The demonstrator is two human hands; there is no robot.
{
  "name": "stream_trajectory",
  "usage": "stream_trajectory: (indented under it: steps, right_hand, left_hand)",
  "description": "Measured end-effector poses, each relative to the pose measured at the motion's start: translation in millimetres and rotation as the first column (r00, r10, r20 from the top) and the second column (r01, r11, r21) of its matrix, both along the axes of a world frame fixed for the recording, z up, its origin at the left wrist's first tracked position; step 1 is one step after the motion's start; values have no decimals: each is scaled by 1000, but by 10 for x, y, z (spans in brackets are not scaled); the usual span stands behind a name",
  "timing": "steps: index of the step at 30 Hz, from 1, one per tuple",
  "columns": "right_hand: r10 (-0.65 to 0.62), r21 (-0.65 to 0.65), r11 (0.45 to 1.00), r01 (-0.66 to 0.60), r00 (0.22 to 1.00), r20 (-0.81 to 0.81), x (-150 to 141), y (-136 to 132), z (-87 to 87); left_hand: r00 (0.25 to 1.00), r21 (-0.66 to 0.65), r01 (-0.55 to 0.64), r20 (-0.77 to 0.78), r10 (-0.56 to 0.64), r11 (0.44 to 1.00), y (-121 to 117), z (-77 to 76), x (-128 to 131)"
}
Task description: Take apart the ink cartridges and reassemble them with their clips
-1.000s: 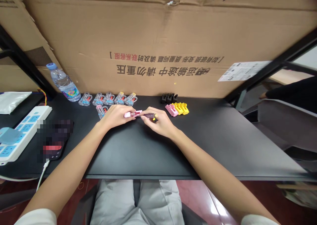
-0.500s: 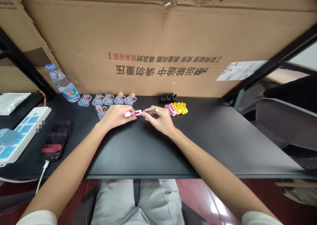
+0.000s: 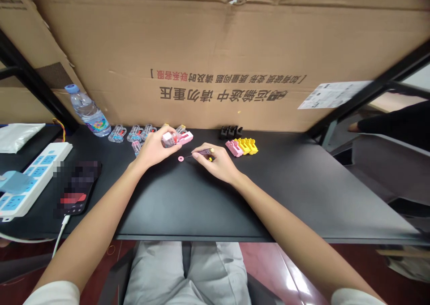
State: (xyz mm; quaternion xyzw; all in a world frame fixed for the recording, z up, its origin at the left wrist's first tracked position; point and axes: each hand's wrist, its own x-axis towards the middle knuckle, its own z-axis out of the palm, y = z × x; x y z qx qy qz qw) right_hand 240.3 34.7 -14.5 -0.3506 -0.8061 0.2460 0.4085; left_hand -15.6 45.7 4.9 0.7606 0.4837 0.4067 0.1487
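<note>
My left hand is closed on a pink and clear plastic piece, held just above the table with its pink end pointing right. In my right hand is a thin screwdriver with a translucent purple handle and a yellowish end. Its slim shaft points left, towards a small pink ring lying on the table. A bit of yellow shows beside the right fingers. Behind my left hand stand several clear plastic pieces with blue and red parts, some partly hidden by the hand.
Pink parts, yellow parts and black parts stand right of my hands. A water bottle, phone and power strip are at left. Cardboard walls the table's back.
My left hand has moved up and away from the screwdriver tip, tilting the pink and clear piece. The pink ring now shows on the table. My right hand has barely moved.
</note>
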Motion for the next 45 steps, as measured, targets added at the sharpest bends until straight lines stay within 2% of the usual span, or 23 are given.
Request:
stream_trajectory:
  steps: [4,8,11,13,19,23,25,28,31,33,38,45]
  right_hand:
    - [2,-20,1000,-2,1000,19,-67,-16,-34]
    - [20,-50,999,-18,999,39,-82,-8,-32]
    - [-28,-85,996,32,999,39,-25,26,-5]
    - [-61,-107,992,65,997,40,41,66,14]
    - [-157,-121,980,160,987,31,215,182,35]
    - [-261,-27,965,260,954,-149,255,201,65]
    - [-265,25,960,279,933,-244,253,192,92]
    - [-219,99,963,249,945,-243,214,152,129]
    - [-149,179,969,171,980,-129,138,89,131]
    - [-91,186,977,102,994,-67,83,50,106]
    - [16,90,996,-14,1000,-20,24,34,4]
    - [87,-62,994,-91,994,-68,29,91,-66]
  left_hand:
    - [981,17,-74,179,70,997,29,-44,29]
    - [933,-99,-15,355,50,995,71,-87,52]
    - [883,-163,13,465,65,987,111,-114,56]
    - [875,-166,30,481,55,986,138,-130,49]
    - [916,-131,69,402,-11,989,182,-146,27]
    - [911,-157,116,410,-42,981,171,-133,56]
    - [902,-181,143,428,-53,973,155,-133,86]
    - [885,-204,178,460,-66,963,107,-142,147]
    - [881,-247,229,463,-93,942,36,-149,210]
    - [881,-288,281,456,-127,915,-10,-147,242]
    - [886,-311,353,413,-209,882,-55,-132,261]
    - [919,-242,292,337,-202,925,-65,-118,252]
